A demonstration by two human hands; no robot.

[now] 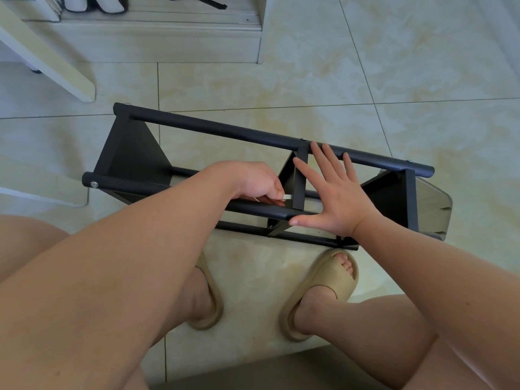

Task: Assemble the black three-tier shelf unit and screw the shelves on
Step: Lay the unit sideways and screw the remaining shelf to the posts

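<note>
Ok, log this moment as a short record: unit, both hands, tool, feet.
unit: black shelf unit, lying on its side on the tiled floor
left hand: pinches a small silver tool at the near pole, beside the middle shelf
right hand: flat, fingers spread, over the frame just right of the middle shelf
feet: in beige slippers, close to the unit

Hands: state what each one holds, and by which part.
The left hand pinches a small silver tool, perhaps a hex key, between thumb and fingers; only its tip shows. The right hand holds nothing, spread open over the shelf unit.
</note>
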